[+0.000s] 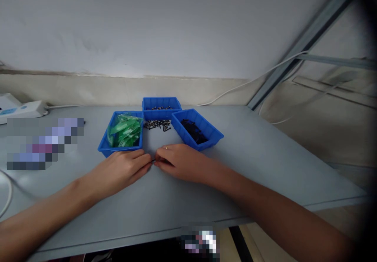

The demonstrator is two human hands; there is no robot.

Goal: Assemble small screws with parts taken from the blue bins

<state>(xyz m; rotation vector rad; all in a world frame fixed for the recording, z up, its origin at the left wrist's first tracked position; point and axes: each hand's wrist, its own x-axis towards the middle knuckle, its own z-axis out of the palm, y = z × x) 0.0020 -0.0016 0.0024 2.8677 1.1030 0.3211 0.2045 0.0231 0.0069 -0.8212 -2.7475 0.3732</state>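
My left hand (129, 170) and my right hand (176, 162) meet over the table in front of the blue bins, fingers pinched. A small dark thin piece (153, 161) spans the gap between their fingertips; too small to name. Just beyond my left hand, the left blue bin (120, 150) holds green plastic packets (126, 130). The right blue bin (216, 136), behind my right hand, contains black screws or similar parts (193, 130). Loose dark screws (159, 124) lie between the bins. Small metallic parts (161, 108) are in the rear blue bin (161, 115).
The grey table (165, 207) backs onto a wall (132, 30). At the left are a white device (32, 108) and a blurred-out object (47, 144). A white cable (235, 88) runs to the metal frame (273, 77) at the right.
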